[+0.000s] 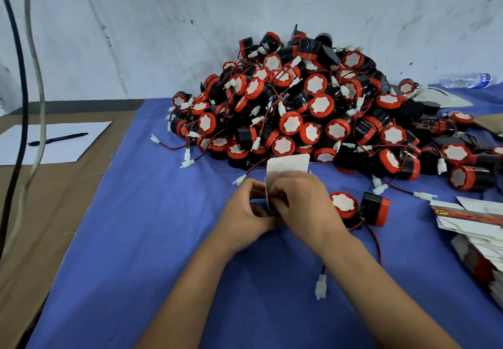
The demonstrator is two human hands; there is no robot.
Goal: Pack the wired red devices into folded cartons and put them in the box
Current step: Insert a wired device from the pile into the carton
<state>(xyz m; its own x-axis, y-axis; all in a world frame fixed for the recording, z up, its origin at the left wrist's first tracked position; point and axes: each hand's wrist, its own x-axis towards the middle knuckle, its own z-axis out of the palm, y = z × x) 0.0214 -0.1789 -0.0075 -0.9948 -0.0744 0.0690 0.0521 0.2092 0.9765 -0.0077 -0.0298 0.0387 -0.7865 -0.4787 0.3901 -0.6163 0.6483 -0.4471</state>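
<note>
Now: folding the carton (288,164) over the blue cloth (152,240), both hands pinching it.
Left hand (246,212) and right hand (302,201) fingers curl round its lower edges (tips hidden); crease squarely, then load a device (343,206) lying just right. Box unseen.

Blue cloth (141,240) over the brown surface (35,240), black pen (57,139) on white paper (68,147) at left, plastic water bottle (466,80) lying upper right, two cables (24,82) hanging far left

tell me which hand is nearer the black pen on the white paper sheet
Left. The left hand holds the white folded carton on the side toward the black pen, which lies far off to its left. The right hand sits beyond it, farther from the pen.
</note>
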